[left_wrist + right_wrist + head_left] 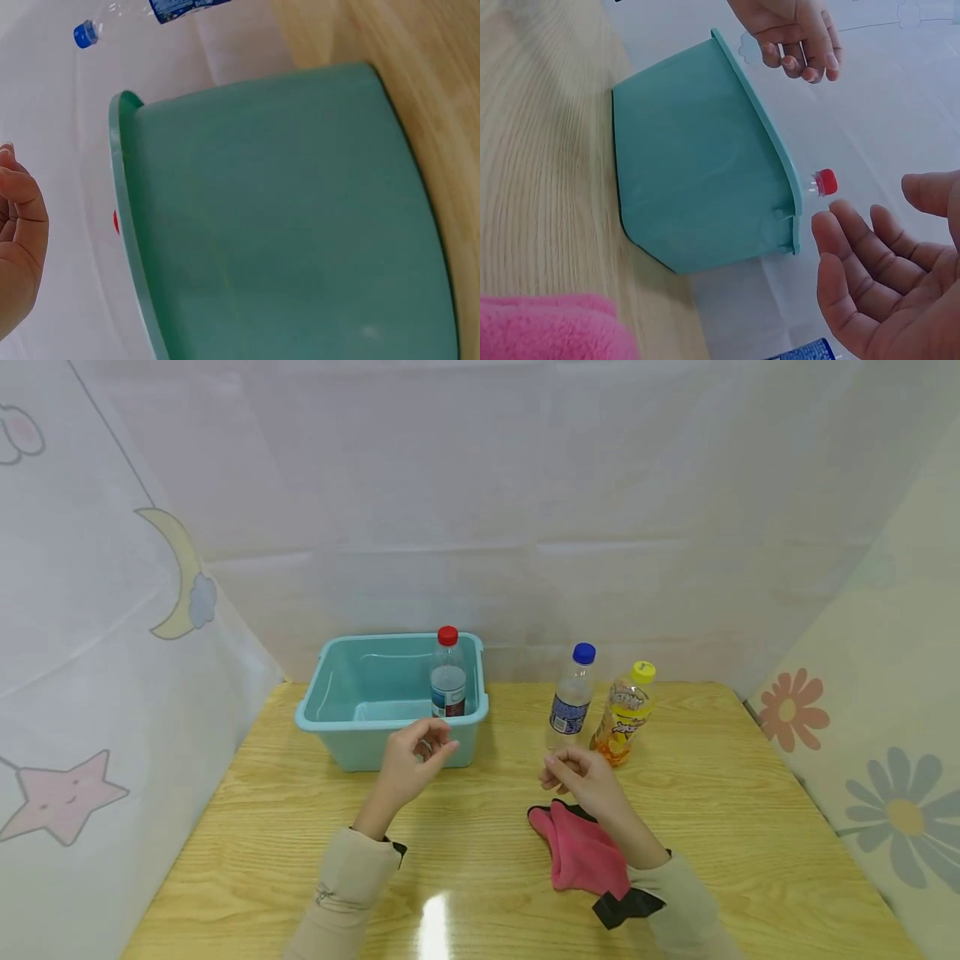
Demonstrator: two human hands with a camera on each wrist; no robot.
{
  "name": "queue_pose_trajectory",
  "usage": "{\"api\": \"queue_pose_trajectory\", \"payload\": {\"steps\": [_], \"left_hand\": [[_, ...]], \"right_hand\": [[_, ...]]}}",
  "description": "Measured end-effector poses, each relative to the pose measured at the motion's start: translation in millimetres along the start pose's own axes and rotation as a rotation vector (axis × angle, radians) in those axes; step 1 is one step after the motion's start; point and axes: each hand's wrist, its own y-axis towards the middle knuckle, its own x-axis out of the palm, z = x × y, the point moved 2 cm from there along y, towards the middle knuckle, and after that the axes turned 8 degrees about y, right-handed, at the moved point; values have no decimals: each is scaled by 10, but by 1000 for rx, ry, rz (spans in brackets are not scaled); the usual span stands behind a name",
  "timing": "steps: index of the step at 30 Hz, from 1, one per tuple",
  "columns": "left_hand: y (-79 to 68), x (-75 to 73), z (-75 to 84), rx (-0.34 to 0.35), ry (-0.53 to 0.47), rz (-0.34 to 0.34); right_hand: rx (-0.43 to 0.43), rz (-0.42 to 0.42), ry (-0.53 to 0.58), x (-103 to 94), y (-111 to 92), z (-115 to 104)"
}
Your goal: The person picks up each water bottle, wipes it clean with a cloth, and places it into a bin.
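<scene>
Pale fabric printed with flowers, a star and a moon walls in a wood-grained tabletop, where a person's two bare hands hang in the air, neither holding anything; the left hand, its fingers loosely bent, is near the front of a light-blue tub but apart from its rim; the right hand, fingers curved and spread a little from the thumb, hovers above a rumpled pink cloth; inside the tub, at its right end, stands a red-capped bottle, while a blue-capped bottle and, just beside it, a yellow-capped bottle stand on the tabletop to the tub's right; how full each is cannot be told for certain, so their weight stays a guess; the clear walls look thin, likely smooth and apt to dent under a hard squeeze, making the labelled middle or the neck below the cap the surer hold; the tub looks stiff and light, best lifted by its lip; the cloth, soft and fuzzy, should pinch up easily by any fold
</scene>
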Motion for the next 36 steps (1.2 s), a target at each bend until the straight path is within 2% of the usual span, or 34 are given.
{"api": "queue_pose_trajectory", "payload": {"steps": [6,13,20,23,27,33,36], "left_hand": [[-76,98,-2,22,-8,-17],[-98,190,-18,66,-29,-15],[-69,328,-36,47,-41,-71],[-63,470,-189,29,-52,-107],[-40,667,-371,13,-58,-165],[54,817,-297,29,22,-242],[117,885,-272,11,27,-261]], "right_hand": [[4,-51,-73,-57,-87,53],[37,-101,-117,-147,-172,107],[-14,-162,-247,-296,-243,215],[-62,-183,-341,-354,-265,268],[-78,-226,-463,-421,-297,346],[12,-348,-654,-465,-381,476],[76,-415,-729,-456,-441,545]]}}
